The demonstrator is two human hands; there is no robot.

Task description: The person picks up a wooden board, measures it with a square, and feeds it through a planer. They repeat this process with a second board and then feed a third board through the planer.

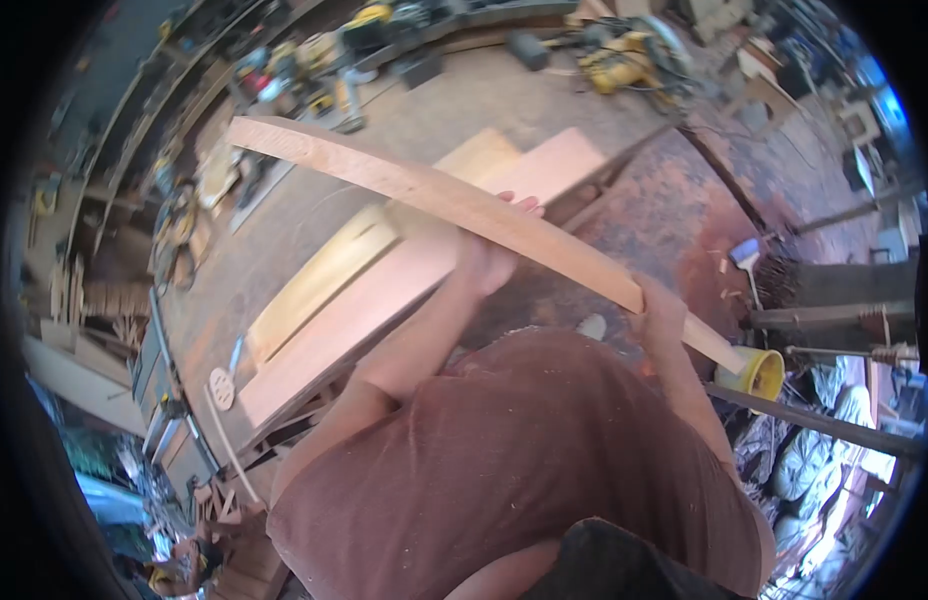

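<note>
Plank [404, 180] held aloft, slanting over bench [454, 100]. Left hand [489, 258] clasps it mid-length; right hand [660, 308] wraps it near lower end. Risk, likely: long free end swings and clips power tools [314, 70] along far bench edge.

The long strip [454, 200] is pale tan wood with a faint pinkish cast. Beneath it lie a creamy-yellow board [324, 280] and a pinker board [374, 310]. The shirt [514, 470] is brown (speckled with pale dust). The bucket [762, 375] is bright yellow, the power tools [624, 62] are yellow and black, and the floor [674, 210] is rust-red.
</note>
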